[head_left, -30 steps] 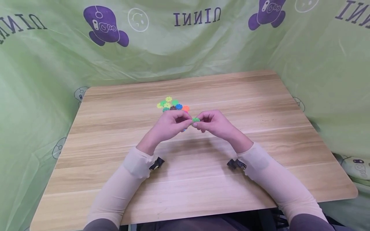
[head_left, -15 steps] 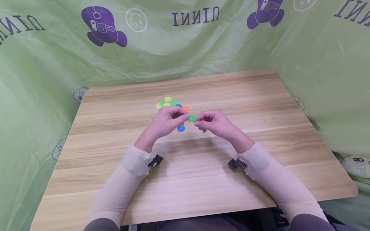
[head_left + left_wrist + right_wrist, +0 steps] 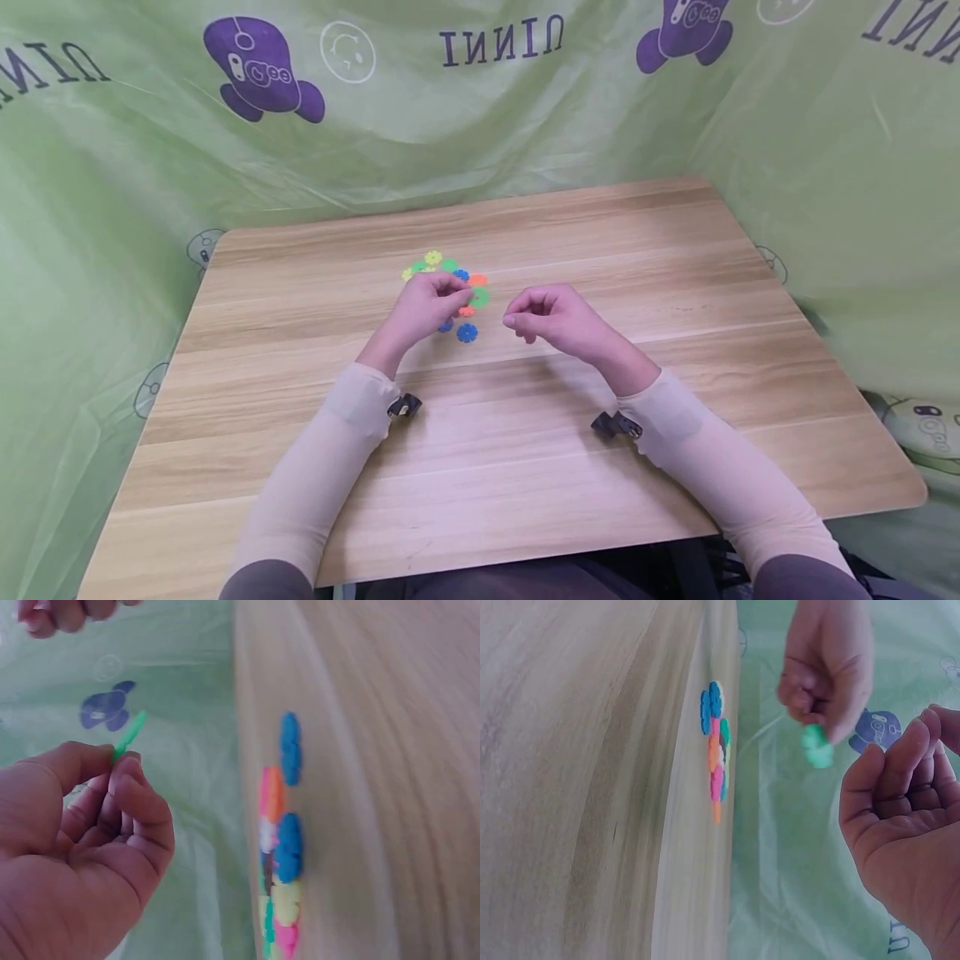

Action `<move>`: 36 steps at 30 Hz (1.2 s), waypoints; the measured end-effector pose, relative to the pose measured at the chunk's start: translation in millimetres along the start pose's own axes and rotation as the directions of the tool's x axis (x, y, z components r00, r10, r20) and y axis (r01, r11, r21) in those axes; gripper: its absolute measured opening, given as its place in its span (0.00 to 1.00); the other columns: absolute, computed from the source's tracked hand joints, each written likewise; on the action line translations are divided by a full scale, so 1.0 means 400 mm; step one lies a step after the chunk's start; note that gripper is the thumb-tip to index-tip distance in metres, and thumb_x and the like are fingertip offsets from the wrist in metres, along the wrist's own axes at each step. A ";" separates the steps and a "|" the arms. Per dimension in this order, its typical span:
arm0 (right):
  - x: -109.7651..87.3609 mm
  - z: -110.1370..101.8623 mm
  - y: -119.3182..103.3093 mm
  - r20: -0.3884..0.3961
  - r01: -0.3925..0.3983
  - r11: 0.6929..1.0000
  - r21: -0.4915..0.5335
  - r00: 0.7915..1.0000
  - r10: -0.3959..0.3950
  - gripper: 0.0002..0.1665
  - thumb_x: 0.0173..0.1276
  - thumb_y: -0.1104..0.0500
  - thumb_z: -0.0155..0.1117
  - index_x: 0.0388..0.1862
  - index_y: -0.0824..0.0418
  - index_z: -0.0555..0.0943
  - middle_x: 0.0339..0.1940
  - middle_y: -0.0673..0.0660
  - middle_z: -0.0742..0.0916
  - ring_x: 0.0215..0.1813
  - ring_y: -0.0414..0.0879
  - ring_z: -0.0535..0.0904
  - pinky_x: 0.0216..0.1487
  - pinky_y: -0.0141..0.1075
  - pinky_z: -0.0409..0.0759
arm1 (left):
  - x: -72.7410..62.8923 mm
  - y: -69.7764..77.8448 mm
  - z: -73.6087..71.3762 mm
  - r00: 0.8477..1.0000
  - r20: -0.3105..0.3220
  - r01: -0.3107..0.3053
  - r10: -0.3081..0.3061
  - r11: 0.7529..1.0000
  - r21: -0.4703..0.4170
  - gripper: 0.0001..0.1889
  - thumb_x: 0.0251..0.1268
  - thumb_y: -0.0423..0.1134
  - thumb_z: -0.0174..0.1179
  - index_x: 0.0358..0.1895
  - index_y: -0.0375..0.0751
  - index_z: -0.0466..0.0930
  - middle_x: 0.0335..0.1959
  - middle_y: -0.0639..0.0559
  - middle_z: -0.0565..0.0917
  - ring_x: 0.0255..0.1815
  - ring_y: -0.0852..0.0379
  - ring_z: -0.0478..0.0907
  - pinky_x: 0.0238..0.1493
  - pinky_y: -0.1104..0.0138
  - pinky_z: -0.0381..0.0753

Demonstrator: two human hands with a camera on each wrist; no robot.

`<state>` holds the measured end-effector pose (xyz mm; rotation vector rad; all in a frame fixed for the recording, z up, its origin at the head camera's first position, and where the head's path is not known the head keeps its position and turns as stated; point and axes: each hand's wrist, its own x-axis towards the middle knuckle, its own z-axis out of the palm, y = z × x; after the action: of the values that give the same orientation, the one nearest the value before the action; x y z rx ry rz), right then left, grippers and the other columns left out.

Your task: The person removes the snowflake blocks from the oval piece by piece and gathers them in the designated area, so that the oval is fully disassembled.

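Note:
My left hand (image 3: 426,307) pinches a green notched plastic disc (image 3: 481,297) between thumb and forefinger. The left wrist view shows the green disc (image 3: 132,735) nearly edge-on, above the table's level. My right hand (image 3: 558,321) hovers to its right, apart from it, fingers loosely curved. In the right wrist view the thumb and fingertips of the right hand (image 3: 907,817) come close together, and I see nothing between them. Several similar discs lie below and beyond the left hand, among them a blue disc (image 3: 467,333) and an orange disc (image 3: 477,280). The left hand hides part of this group.
The wood-grain table (image 3: 600,467) spreads out around both arms. Green printed cloth (image 3: 480,125) hangs at the back and both sides. A small black camera (image 3: 405,407) sits at the left wrist, another black camera (image 3: 617,425) at the right.
Both hands were at the green disc a second ago. The right hand has let go and stays in place; the left hand has carried the disc leftward, toward the other discs.

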<state>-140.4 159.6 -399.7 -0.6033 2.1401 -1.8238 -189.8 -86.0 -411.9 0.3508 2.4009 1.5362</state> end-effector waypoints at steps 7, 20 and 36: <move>0.003 0.003 -0.001 0.004 -0.003 1.000 0.007 1.000 0.003 0.07 0.68 0.62 0.66 0.38 0.67 0.84 0.27 0.59 0.82 0.27 0.49 0.76 0.29 0.34 0.77 | 0.030 -0.029 0.012 1.000 0.008 0.004 -0.006 0.986 0.166 0.07 0.65 0.39 0.65 0.42 0.41 0.86 0.34 0.49 0.86 0.33 0.53 0.80 0.35 0.64 0.80; 0.003 0.018 0.000 0.021 -0.037 0.999 -0.004 0.999 0.037 0.08 0.68 0.64 0.66 0.40 0.69 0.83 0.28 0.58 0.82 0.28 0.50 0.76 0.31 0.35 0.77 | 0.047 -0.053 0.017 0.989 -0.034 0.151 -0.147 0.959 0.240 0.05 0.65 0.37 0.65 0.39 0.39 0.84 0.36 0.47 0.83 0.35 0.53 0.79 0.37 0.64 0.81; 0.008 0.017 0.002 0.017 -0.047 0.998 -0.032 0.999 0.048 0.07 0.67 0.61 0.67 0.38 0.65 0.84 0.29 0.59 0.82 0.28 0.51 0.77 0.33 0.42 0.80 | 0.029 -0.026 -0.005 0.991 -0.026 0.132 -0.130 0.963 0.236 0.07 0.68 0.38 0.63 0.41 0.38 0.83 0.35 0.44 0.84 0.32 0.51 0.80 0.32 0.64 0.82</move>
<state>-140.1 152.3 -401.4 -0.5688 2.1571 -1.7564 -202.1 -87.9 -421.5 0.2255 2.5655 1.2013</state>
